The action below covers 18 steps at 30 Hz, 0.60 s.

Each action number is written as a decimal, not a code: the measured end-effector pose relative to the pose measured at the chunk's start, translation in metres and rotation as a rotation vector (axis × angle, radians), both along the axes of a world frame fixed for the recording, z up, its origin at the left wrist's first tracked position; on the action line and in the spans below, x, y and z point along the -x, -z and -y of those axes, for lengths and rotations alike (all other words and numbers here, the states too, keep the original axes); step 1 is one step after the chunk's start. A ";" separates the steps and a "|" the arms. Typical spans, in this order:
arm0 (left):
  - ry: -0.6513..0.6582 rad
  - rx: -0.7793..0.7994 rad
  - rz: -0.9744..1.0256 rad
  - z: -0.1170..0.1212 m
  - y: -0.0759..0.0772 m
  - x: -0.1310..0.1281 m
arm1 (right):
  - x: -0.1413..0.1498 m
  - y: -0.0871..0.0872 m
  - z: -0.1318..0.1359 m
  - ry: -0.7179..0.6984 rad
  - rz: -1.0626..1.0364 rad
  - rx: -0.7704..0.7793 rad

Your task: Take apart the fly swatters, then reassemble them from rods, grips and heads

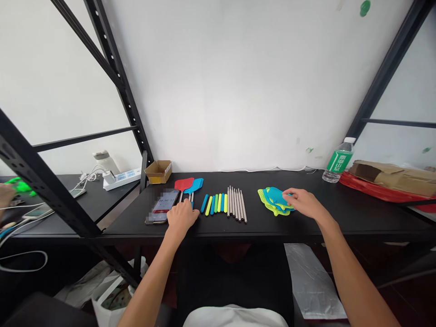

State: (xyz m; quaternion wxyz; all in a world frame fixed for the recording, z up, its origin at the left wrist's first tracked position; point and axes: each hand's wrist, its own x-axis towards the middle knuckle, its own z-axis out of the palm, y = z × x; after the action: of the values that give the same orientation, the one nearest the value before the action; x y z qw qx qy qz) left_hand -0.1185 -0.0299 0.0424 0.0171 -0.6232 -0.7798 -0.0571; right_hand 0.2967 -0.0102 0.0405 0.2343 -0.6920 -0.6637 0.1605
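My left hand (182, 215) is closed low over the handle end of two finished fly swatters, beside a phone (165, 203) with a timer on its screen. One swatter has a red head (184, 184), the other a blue head (195, 185); my fingers hide most of the handles. To the right, my right hand (304, 202) pinches the edge of a loose blue swatter head (275, 195) on top of a stack. Yellow-green swatter heads (263, 197) show beneath it. Between my hands lie several blue, green and yellow grip tubes (216, 204) and several metal rods (236, 205).
A small cardboard box (158, 172) stands at the back left of the black table (252, 228). A water bottle (339, 161) and a red tray (371, 190) with cardboard are at right. Metal posts (119, 77) frame the table. A power strip (123, 178) lies on the neighbouring table.
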 end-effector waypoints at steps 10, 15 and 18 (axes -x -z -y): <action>0.024 -0.068 0.020 0.010 -0.013 -0.007 | 0.005 -0.002 0.002 -0.016 0.000 -0.042; 0.039 -0.190 0.102 0.019 -0.025 -0.015 | 0.013 -0.007 0.007 -0.028 -0.065 -0.078; 0.135 -0.274 0.184 0.027 -0.032 -0.024 | 0.026 -0.013 0.011 -0.082 -0.156 -0.070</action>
State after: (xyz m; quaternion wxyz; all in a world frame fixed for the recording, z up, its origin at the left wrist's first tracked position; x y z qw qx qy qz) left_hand -0.0941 -0.0571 0.0744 0.0264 -0.6583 -0.7193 -0.2205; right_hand 0.2707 -0.0214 0.0531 0.3024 -0.6411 -0.6764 0.2000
